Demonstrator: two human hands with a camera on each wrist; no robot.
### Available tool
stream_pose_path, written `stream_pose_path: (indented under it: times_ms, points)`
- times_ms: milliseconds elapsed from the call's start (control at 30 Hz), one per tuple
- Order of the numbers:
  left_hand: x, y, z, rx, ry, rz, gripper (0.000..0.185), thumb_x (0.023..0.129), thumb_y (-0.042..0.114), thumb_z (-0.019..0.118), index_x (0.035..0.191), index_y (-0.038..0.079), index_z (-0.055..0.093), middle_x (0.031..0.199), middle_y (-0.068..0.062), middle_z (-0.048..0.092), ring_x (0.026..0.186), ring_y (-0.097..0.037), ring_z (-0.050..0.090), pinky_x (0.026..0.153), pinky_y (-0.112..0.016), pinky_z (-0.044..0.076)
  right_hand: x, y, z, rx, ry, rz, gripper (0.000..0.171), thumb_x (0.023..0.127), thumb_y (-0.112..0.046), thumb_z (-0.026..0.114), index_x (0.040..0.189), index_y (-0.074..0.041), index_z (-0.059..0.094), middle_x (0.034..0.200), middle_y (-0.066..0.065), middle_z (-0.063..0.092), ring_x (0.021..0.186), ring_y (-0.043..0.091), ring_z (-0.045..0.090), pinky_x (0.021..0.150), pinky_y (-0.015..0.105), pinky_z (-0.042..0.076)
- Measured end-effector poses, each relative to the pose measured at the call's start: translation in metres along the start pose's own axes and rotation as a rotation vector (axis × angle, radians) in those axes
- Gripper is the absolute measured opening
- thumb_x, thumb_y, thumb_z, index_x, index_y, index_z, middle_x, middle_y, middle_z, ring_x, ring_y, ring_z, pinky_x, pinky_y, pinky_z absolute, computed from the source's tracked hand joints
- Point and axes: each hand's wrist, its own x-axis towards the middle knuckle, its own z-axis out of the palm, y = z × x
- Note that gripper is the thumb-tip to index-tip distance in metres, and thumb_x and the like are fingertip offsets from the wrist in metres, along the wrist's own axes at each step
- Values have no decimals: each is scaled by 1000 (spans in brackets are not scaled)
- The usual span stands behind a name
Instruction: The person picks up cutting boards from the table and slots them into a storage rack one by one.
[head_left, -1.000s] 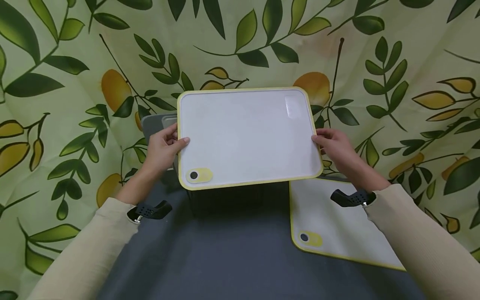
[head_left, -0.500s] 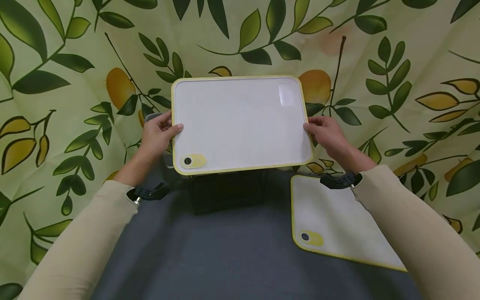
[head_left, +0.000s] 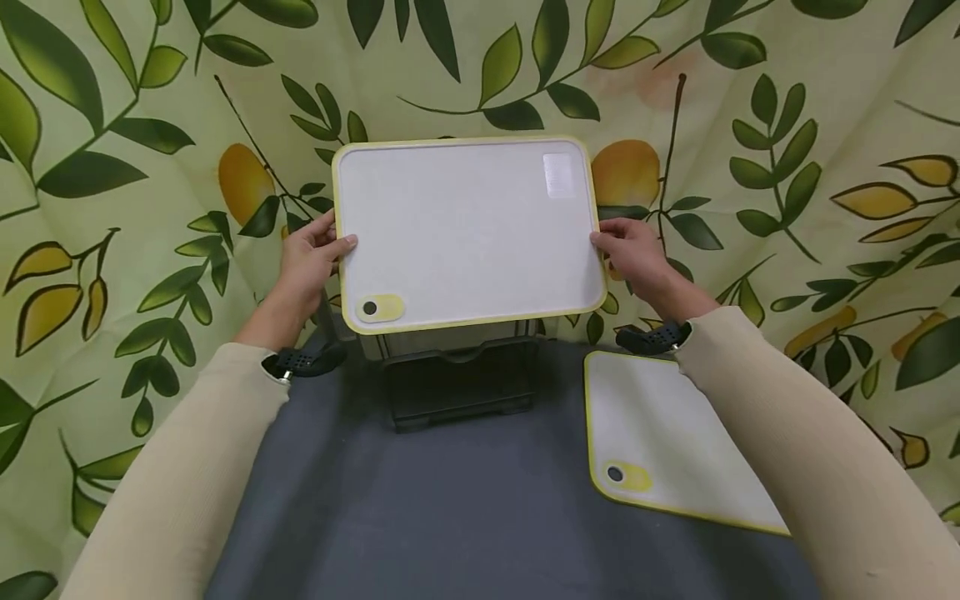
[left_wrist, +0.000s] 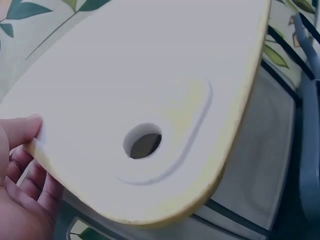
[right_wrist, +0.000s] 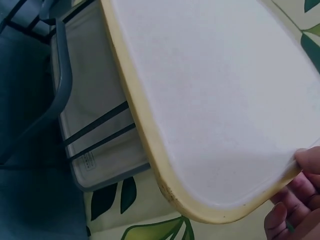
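Observation:
A white cutting board [head_left: 465, 225] with a yellow rim and a round hole in one corner is held up, facing me, at the back of the table. My left hand [head_left: 306, 258] pinches its left edge, thumb on the front and fingers behind. On the opposite edge, my right hand [head_left: 637, 258] grips in the same way. Below and behind the board stands a dark wire rack [head_left: 461, 379], partly hidden. Another board, white with a grey rim [right_wrist: 82, 182], stands upright at the rack's bars in the right wrist view.
A second yellow-rimmed cutting board [head_left: 675, 425] lies flat on the grey table [head_left: 450, 508] at the right, under my right forearm. A leaf-patterned curtain [head_left: 825, 108] hangs close behind the rack.
Both hands have raised the cutting board and shifted it slightly left. More of the dark rack now shows beneath it. The board on the table has stayed put.

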Motion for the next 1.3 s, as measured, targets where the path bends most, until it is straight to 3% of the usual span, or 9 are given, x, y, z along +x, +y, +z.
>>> stream_pose_path:
  times_ms: [100,300,500,700,833,1033,1300]
  points:
    - [4,2,4,-56,-28,-19,64,98,16,67,156,20,40,101,10,53,91,-3,54,70,-12,51,2,1,-3,13,32,-19,46,106,-25,50,143,2,51,114,7,58,88,14,51,71,25,45]
    - [8,3,-2,-41,-34,-33,66,98,16,66,157,20,37,100,10,53,87,-1,56,68,-11,53,9,-2,0,60,28,-52,44,106,-23,52,142,1,52,120,13,60,95,16,54,85,34,46]
    - [9,6,-8,-81,-27,-36,66,97,17,67,156,25,39,102,7,50,87,-2,57,69,-13,55,19,-5,7,56,44,-83,40,106,-19,51,140,2,54,117,13,61,97,19,55,85,32,46]
    - [12,11,-8,-114,4,19,61,96,13,68,152,22,47,97,7,52,86,-4,54,67,-12,54,25,-8,7,51,45,-70,44,107,-22,50,143,2,52,127,17,58,103,21,54,89,31,45]
    - [15,14,-11,-113,32,51,59,94,12,71,149,23,52,93,8,56,88,-5,54,67,-12,52,27,-11,8,52,50,-78,44,107,-23,49,143,2,52,125,15,59,103,20,54,87,28,44]
    - [18,18,-17,-166,65,79,58,92,10,73,145,25,56,89,9,59,83,-5,56,64,-12,50,29,-19,9,81,78,-127,40,106,-22,52,138,0,56,109,4,60,98,15,55,86,28,45]
    - [17,19,-25,-267,57,146,58,90,3,73,143,23,59,86,7,62,79,-6,56,61,-13,46,31,-25,14,122,71,-171,34,105,-19,53,134,-2,57,102,0,58,89,17,55,71,23,41]
